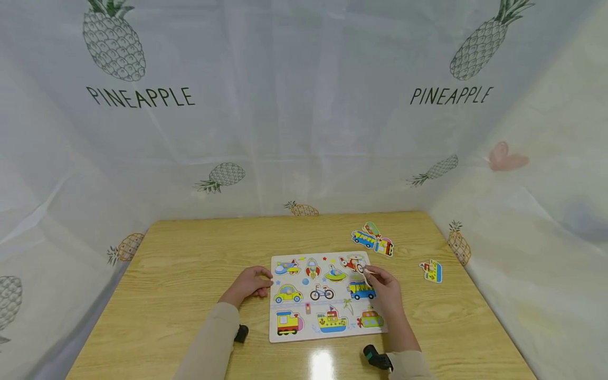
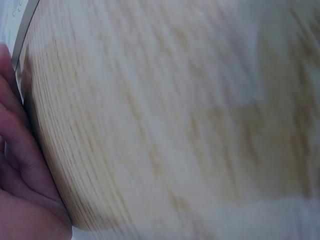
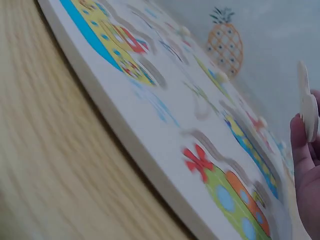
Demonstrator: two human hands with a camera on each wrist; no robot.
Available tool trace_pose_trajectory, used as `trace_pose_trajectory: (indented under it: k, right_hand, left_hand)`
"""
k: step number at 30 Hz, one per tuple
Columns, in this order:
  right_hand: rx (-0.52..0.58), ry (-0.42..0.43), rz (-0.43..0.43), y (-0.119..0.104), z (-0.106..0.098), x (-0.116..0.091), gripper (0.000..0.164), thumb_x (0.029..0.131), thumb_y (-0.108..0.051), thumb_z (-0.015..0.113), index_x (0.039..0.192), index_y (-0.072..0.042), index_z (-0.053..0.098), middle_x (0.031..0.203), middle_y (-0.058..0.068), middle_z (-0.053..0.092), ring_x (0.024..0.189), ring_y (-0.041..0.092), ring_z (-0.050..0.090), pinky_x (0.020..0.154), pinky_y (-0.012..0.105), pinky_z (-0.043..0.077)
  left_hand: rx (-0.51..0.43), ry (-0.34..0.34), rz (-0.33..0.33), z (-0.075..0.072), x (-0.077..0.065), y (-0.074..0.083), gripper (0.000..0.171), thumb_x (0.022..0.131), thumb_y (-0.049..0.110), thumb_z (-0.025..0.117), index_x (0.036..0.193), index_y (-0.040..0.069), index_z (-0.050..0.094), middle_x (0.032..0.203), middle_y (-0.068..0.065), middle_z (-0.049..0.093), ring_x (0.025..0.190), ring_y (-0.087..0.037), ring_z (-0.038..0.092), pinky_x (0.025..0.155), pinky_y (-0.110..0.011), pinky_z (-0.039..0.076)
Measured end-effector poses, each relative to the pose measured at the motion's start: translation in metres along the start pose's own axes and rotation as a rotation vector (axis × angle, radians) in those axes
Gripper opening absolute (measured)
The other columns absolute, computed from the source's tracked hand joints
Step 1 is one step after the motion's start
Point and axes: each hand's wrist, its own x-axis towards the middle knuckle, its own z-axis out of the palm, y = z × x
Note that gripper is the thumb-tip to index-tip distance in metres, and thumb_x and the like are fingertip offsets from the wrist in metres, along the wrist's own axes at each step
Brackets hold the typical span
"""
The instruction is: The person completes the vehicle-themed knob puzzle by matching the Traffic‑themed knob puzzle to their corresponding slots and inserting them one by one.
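A white puzzle board with colourful vehicle pictures lies on the wooden table. At its left edge rests my left hand, fingertips against the side; the left wrist view catches part of the hand next to the board's edge. My right hand pinches a flat puzzle piece above the board's right side, near the red helicopter and the blue bus picture. A wheel shows on the piece, the rest of its picture being covered or turned away. Edge-on, the pale piece appears between thumb and fingers.
Beyond the board's upper right corner lie loose bus, train and submarine pieces, close together. A boat piece lies farther right. White pineapple-print sheeting surrounds the table at the back and sides.
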Motion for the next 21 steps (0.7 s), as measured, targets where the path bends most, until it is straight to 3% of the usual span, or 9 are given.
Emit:
trace_pose_trajectory:
  k: [7,12,21]
  right_hand:
    - [0.022,-0.050,0.024,0.001,0.024,-0.013,0.023,0.092,-0.009,0.068,0.115,-0.006,0.071,0.113,0.002,0.065,0.096,0.012,0.059,0.079,0.020,0.050]
    - [0.010,-0.101,-0.046,0.008,0.040,-0.018,0.022,0.090,-0.012,0.071,0.111,-0.005,0.073,0.116,0.005,0.066,0.096,0.011,0.060,0.078,0.020,0.051]
    - [-0.113,-0.197,-0.202,0.015,0.061,-0.028,0.017,0.089,-0.011,0.072,0.105,-0.010,0.076,0.121,0.004,0.066,0.119,0.021,0.056,0.089,0.018,0.046]
  left_hand:
    - [0.008,0.005,-0.002,0.001,0.000,0.000,0.019,0.090,0.008,0.070,0.107,0.001,0.065,0.061,-0.007,0.062,0.050,-0.012,0.058,0.050,-0.025,0.047]
    - [0.014,0.017,0.001,0.002,-0.001,0.001,0.019,0.091,0.009,0.069,0.107,0.001,0.065,0.060,-0.006,0.062,0.049,-0.012,0.058,0.050,-0.025,0.047]
    - [0.006,0.025,-0.002,0.003,-0.005,0.005,0.019,0.091,0.008,0.069,0.108,0.000,0.065,0.061,-0.007,0.062,0.049,-0.012,0.057,0.050,-0.025,0.046]
